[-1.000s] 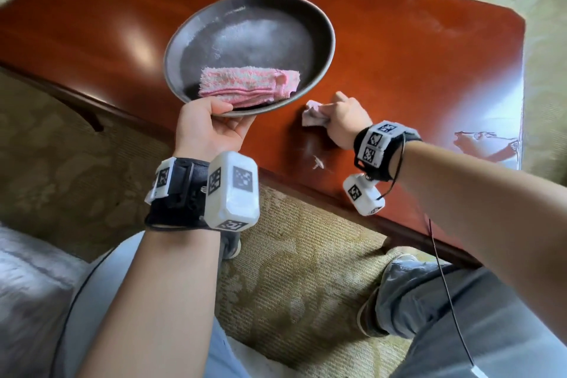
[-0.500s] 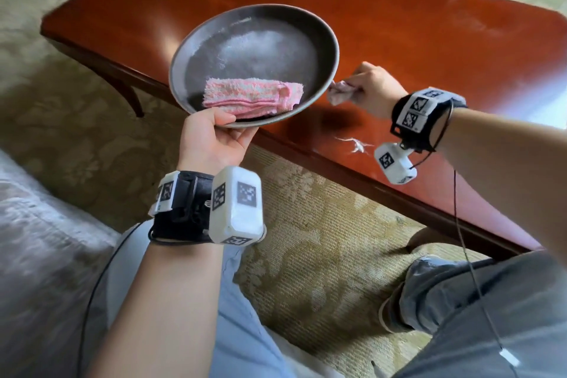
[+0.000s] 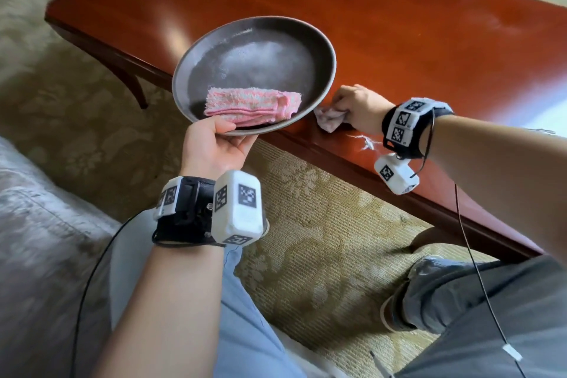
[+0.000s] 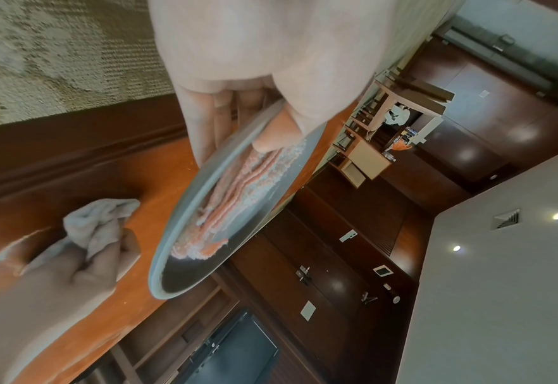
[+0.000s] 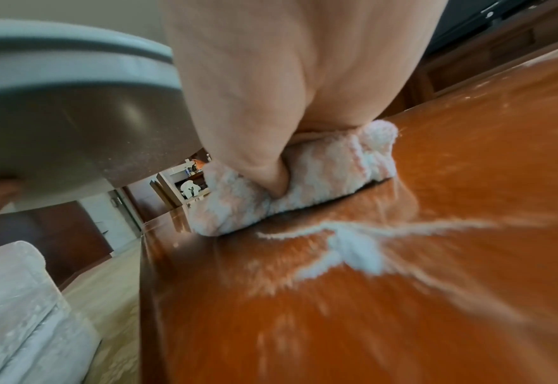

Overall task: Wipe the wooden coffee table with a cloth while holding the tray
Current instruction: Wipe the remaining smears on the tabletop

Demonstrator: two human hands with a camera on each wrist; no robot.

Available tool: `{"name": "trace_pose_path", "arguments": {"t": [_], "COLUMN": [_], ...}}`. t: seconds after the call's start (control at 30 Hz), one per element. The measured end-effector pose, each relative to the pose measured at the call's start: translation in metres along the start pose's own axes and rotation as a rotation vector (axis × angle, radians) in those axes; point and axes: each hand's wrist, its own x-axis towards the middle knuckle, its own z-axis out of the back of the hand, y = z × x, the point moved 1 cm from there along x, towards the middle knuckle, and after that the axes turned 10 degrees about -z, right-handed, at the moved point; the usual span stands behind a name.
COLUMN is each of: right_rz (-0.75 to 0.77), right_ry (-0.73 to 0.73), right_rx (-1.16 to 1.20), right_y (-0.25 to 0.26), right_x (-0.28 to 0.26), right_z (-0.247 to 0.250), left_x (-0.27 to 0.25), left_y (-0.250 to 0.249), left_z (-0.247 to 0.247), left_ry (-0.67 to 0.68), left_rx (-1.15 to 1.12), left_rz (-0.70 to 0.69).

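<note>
Our left hand (image 3: 214, 147) holds the tray (image 3: 319, 40) | our right hand (image 3: 359, 107) squeezes the cloth (image 3: 328, 118) on the bench (image 3: 429, 40) | only the right wrist view shows white powder (image 5: 353, 246) up close

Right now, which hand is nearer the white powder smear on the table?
Right. The right hand presses a cloth beside the powder smear; the left hand holds the tray farther away.
</note>
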Motion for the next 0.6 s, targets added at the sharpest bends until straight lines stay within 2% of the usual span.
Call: {"name": "trace_pose_path", "arguments": {"t": [0.17,0.27,0.43,0.6], "right_rz": [-0.096,-0.114,-0.382,-0.59], "right_ry": [0.051,0.035,-0.254,-0.357], "right_rx": [-0.009,-0.009,0.113,0.336], "right_y": [-0.003,0.002,-0.003,0.027], "right_x": [-0.052,-0.069,-0.081,-0.117], "right_z": [0.004,0.014,0.045,0.081], "left_x": [-0.03,-0.048,-0.075,-0.101], "left_y": [0.004,0.004,0.008,0.023], "left_z": [0.009,0.018,0.035,0.061], "left_ry": [-0.016,-0.004,0.052,0.108], "left_rx": [0.036,0.055,0.087,0.198], "left_rz": [0.012,0.019,0.026,0.056]}}
